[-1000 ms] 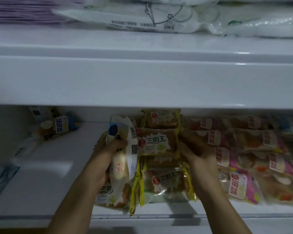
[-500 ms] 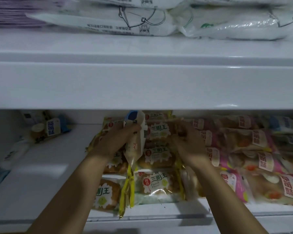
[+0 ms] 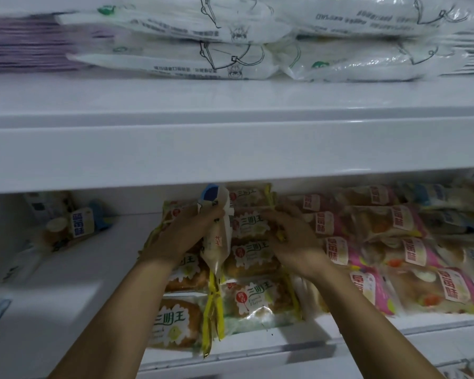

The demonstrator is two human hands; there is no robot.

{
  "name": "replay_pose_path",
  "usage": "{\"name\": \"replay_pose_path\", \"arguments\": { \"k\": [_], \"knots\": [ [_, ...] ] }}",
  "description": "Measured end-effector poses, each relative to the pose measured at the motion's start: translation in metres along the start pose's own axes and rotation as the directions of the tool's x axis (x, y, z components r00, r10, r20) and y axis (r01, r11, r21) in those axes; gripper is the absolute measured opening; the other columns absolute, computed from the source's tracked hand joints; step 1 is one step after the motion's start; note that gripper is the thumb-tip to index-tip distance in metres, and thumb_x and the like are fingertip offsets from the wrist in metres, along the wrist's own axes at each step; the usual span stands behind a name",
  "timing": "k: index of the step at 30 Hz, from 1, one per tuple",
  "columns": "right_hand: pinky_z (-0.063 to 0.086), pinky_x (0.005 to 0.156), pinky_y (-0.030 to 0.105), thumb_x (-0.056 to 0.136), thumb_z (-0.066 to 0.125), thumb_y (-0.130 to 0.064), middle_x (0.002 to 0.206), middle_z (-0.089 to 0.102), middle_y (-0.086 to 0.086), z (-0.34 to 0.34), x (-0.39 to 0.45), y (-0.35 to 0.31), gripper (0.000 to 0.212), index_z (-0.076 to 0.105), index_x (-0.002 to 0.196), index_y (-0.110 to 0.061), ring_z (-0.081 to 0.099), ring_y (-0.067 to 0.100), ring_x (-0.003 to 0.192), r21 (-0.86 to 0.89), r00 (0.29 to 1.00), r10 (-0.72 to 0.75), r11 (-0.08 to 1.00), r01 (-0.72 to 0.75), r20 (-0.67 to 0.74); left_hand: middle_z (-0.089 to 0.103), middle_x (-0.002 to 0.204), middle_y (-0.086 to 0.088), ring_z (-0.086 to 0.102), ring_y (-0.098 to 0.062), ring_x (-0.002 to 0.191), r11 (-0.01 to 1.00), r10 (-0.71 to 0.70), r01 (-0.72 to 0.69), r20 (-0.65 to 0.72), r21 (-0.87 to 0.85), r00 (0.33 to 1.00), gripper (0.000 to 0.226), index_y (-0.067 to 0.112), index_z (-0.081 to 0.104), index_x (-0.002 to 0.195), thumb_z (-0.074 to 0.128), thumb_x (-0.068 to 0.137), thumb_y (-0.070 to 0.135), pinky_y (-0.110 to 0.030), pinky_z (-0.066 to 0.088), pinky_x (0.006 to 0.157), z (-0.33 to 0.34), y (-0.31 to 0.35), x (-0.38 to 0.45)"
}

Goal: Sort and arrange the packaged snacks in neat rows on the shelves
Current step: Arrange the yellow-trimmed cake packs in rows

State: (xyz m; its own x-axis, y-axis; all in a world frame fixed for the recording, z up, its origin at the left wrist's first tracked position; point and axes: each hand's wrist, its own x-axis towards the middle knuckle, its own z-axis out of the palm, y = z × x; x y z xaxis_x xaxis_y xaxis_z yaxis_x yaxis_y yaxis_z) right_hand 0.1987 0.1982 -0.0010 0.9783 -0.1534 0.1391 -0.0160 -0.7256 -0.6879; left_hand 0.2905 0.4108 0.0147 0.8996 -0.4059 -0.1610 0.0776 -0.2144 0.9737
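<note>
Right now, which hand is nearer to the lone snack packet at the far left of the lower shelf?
Left. The left hand, gripping a white packet, is to the right of the lone packet, bare shelf between them. The right hand is farther right, on the yellow-edged packets.

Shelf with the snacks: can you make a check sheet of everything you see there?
Surface: white lower shelf, bare at its left.
Job's things: yellow-edged bread packs in rows; pink-labelled packs to their right.
Clutter: lone pack at back left.
Hands: left hand grips an upright blue-topped pack; right hand rests on the yellow-edged packs, grip unclear.
Cables: nothing seen.
Surroundings: white bagged goods on the upper shelf.
</note>
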Motion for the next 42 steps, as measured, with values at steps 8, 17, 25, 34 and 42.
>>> {"name": "replay_pose_path", "arguments": {
  "k": [8, 17, 25, 34, 42],
  "knots": [
    [0.017, 0.118, 0.021, 0.092, 0.059, -0.002, 0.153, 0.036, -0.012, 0.002, -0.012, -0.007, 0.055, 0.056, 0.143, -0.024, 0.018, 0.011, 0.151, -0.027, 0.999, 0.032, 0.999, -0.031, 0.022, 0.079, 0.091, -0.004, 0.074, -0.025, 0.094, 0.998, -0.046, 0.047, 0.061, -0.029, 0.997, 0.022, 0.019, 0.074, 0.104, 0.068, 0.093, 0.036, -0.046, 0.056, 0.093, -0.005, 0.005, -0.002],
    [0.028, 0.110, 0.016, 0.090, 0.067, -0.007, 0.147, 0.045, -0.008, 0.006, -0.009, -0.032, 0.047, 0.062, 0.136, -0.018, 0.032, 0.012, 0.145, -0.014, 0.998, -0.067, 0.998, 0.066, -0.021, 0.075, 0.077, -0.001, 0.073, -0.019, 0.077, 0.996, 0.017, -0.019, -0.033, -0.083, 0.999, 0.016, 0.017, 0.072, 0.095, 0.064, 0.096, 0.031, -0.038, 0.055, 0.078, -0.016, 0.013, -0.011],
    [0.024, 0.116, 0.031, 0.088, 0.062, -0.011, 0.162, 0.030, -0.003, 0.057, 0.053, -0.080, 0.062, 0.052, 0.146, -0.029, 0.024, 0.020, 0.150, 0.096, 0.982, -0.066, 0.994, 0.050, 0.179, 0.072, 0.102, -0.013, 0.066, -0.030, 0.098, 0.948, -0.149, 0.089, -0.181, -0.306, 0.972, 0.029, 0.010, 0.072, 0.107, 0.074, 0.090, 0.034, -0.042, 0.054, 0.090, -0.088, 0.002, -0.004],
    [0.013, 0.125, 0.056, 0.091, 0.056, -0.014, 0.167, 0.021, -0.006, 0.093, 0.066, -0.071, 0.064, 0.044, 0.152, -0.029, 0.004, 0.027, 0.157, 0.020, 0.976, -0.046, 0.999, 0.043, 0.212, 0.070, 0.112, -0.021, 0.066, -0.034, 0.101, 0.951, -0.178, 0.100, -0.252, -0.294, 0.951, 0.036, 0.006, 0.071, 0.113, 0.069, 0.094, 0.037, -0.039, 0.055, 0.080, -0.111, -0.022, 0.020],
    [0.049, 0.107, 0.036, 0.095, 0.065, -0.012, 0.136, 0.059, -0.015, 0.066, -0.003, -0.061, 0.045, 0.058, 0.133, -0.035, 0.055, 0.005, 0.125, 0.430, 0.990, -0.089, 0.894, 0.128, -0.110, 0.075, 0.094, -0.010, 0.071, -0.025, 0.089, 0.808, -0.052, -0.146, -0.316, -0.571, 0.947, 0.017, 0.011, 0.071, 0.108, 0.065, 0.096, 0.021, -0.038, 0.055, 0.078, -0.043, 0.003, -0.044]
  ]
}}
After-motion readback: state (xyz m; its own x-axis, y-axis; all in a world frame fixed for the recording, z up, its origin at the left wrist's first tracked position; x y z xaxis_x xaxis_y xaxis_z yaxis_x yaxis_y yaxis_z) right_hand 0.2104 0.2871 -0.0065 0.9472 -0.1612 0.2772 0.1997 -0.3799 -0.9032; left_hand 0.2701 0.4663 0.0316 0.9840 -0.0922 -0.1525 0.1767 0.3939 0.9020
